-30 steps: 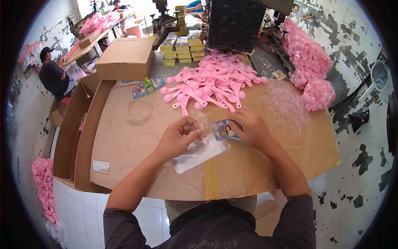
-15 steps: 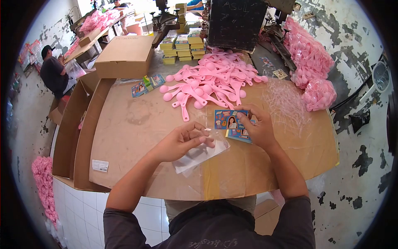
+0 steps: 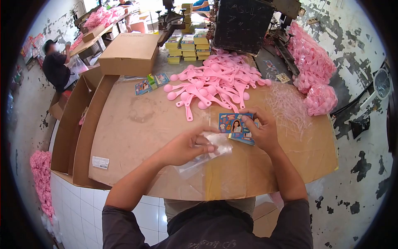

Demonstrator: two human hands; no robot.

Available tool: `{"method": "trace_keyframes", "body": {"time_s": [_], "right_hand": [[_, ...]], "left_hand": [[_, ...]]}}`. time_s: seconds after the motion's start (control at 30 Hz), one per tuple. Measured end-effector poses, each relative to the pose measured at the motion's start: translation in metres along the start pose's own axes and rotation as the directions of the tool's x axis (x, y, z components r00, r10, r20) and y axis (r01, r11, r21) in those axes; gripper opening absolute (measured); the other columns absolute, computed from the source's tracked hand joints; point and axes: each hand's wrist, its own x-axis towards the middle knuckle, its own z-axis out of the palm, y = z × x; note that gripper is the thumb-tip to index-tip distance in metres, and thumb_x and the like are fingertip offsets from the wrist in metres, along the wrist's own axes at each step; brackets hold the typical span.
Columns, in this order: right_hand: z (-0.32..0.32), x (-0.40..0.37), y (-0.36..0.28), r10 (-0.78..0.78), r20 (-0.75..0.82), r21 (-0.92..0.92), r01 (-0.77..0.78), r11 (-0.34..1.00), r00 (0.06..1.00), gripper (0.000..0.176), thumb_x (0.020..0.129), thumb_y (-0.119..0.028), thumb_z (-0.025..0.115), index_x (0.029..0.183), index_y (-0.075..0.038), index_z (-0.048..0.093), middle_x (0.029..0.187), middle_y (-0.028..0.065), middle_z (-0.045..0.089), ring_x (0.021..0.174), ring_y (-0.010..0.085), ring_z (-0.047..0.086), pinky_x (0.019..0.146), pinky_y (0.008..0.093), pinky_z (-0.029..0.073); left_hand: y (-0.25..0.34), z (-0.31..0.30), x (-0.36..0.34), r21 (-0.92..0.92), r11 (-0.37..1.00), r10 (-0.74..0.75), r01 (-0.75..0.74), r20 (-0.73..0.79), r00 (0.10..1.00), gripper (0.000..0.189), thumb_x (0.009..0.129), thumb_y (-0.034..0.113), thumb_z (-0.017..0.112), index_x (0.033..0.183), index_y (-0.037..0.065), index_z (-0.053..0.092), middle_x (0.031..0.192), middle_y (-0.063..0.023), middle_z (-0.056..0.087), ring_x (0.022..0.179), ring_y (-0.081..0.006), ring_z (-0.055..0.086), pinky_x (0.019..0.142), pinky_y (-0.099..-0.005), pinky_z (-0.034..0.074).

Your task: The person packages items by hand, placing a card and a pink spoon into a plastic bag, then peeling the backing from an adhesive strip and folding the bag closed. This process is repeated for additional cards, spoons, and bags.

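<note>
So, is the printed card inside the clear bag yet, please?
Out: the right hand holds the card beside the bag in the left hand.

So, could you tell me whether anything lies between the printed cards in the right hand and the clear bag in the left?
Nothing visible does. The printed cards in the right hand lie beside the clear bag pinched in the left hand; the pink spoons sit farther back on the cardboard.

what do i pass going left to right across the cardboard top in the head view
white label, left hand gripping the clear bag, printed cards, right hand, loose plastic strips, bagged pink spoons
</note>
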Motion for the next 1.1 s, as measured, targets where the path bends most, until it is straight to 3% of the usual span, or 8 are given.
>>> {"method": "trace_keyframes", "body": {"time_s": [0.1,0.27,0.57,0.77,0.87,0.97,1.07,1.1], "right_hand": [[-0.001,-0.002,0.0,0.036,-0.007,0.023,-0.036,0.999,0.999,0.022,0.094,-0.005,0.07,0.115,-0.005,0.074,0.099,0.0033,0.071,0.078,0.0088,0.058,0.07,0.0264,0.048],[0.009,-0.005,-0.006,0.165,-0.039,0.226,-0.152,0.962,0.986,0.022,0.094,-0.004,0.07,0.115,-0.005,0.074,0.099,0.0034,0.071,0.08,0.0083,0.06,0.07,0.026,0.049],[0.005,-0.003,-0.018,-0.105,0.319,-0.014,0.115,0.993,0.942,0.023,0.097,0.0,0.068,0.12,-0.001,0.071,0.101,0.0046,0.07,0.089,0.0079,0.064,0.074,0.0245,0.05],[0.037,-0.013,-0.029,0.194,0.059,0.476,-0.199,0.857,0.979,0.024,0.094,-0.006,0.073,0.118,-0.004,0.072,0.094,0.0058,0.074,0.075,0.009,0.065,0.069,0.0237,0.051],[0.031,-0.015,-0.007,0.187,0.144,0.374,-0.228,0.899,0.972,0.019,0.095,-0.008,0.072,0.113,-0.003,0.073,0.094,0.0077,0.074,0.08,0.0148,0.068,0.074,0.0284,0.054],[0.027,-0.008,-0.023,-0.228,0.228,0.099,0.211,0.973,0.947,0.018,0.098,-0.015,0.069,0.108,-0.001,0.074,0.092,0.008,0.073,0.083,0.0225,0.07,0.078,0.0345,0.055],[0.019,0.003,-0.017,-0.264,0.31,0.116,0.24,0.964,0.913,0.024,0.1,-0.022,0.065,0.103,0.0,0.075,0.097,0.0127,0.072,0.091,0.0289,0.07,0.083,0.0381,0.054],[0.012,0.011,-0.012,-0.104,0.282,-0.019,0.114,0.993,0.954,0.026,0.1,-0.025,0.065,0.103,-0.001,0.075,0.102,0.0141,0.072,0.095,0.0299,0.069,0.084,0.0386,0.054]], "left_hand": [[-0.011,-0.002,0.006,-0.252,0.962,0.059,-0.106,-0.188,0.98,0.049,0.103,0.008,0.064,0.146,0.002,0.042,0.106,-0.0149,0.078,0.107,-0.017,0.072,0.098,-0.0329,0.053],[-0.011,-0.002,0.006,-0.154,0.979,0.097,-0.135,-0.23,0.968,0.05,0.104,0.005,0.062,0.147,0.001,0.039,0.103,-0.016,0.078,0.1,-0.0156,0.074,0.091,-0.0299,0.056],[-0.012,0.01,0.004,0.038,0.996,0.082,-0.076,-0.182,0.98,0.056,0.103,0.006,0.063,0.154,0.008,0.039,0.105,-0.0155,0.078,0.097,-0.0148,0.072,0.086,-0.0295,0.055],[-0.014,0.014,0.005,0.011,0.996,0.086,-0.086,-0.2,0.976,0.056,0.104,0.008,0.063,0.154,0.008,0.039,0.104,-0.013,0.077,0.097,-0.0116,0.069,0.085,-0.0276,0.055],[-0.018,0.012,0.007,-0.025,0.989,0.138,-0.149,-0.256,0.957,0.056,0.105,0.007,0.062,0.155,0.007,0.037,0.104,-0.0125,0.076,0.096,-0.0101,0.068,0.084,-0.0261,0.054],[-0.01,0.011,0.003,-0.003,0.992,0.122,-0.126,-0.247,0.961,0.054,0.105,0.008,0.061,0.154,0.006,0.038,0.103,-0.0118,0.076,0.093,-0.0088,0.068,0.083,-0.0254,0.054],[-0.009,0.01,0.002,0.047,0.994,0.107,-0.098,-0.252,0.962,0.051,0.105,0.008,0.061,0.152,0.004,0.041,0.101,-0.0102,0.076,0.09,-0.0075,0.067,0.08,-0.0249,0.055],[-0.01,0.01,0.002,0.064,0.993,0.112,-0.099,-0.263,0.958,0.05,0.105,0.008,0.061,0.152,0.003,0.042,0.1,-0.0096,0.075,0.089,-0.007,0.067,0.078,-0.0247,0.055]]}}
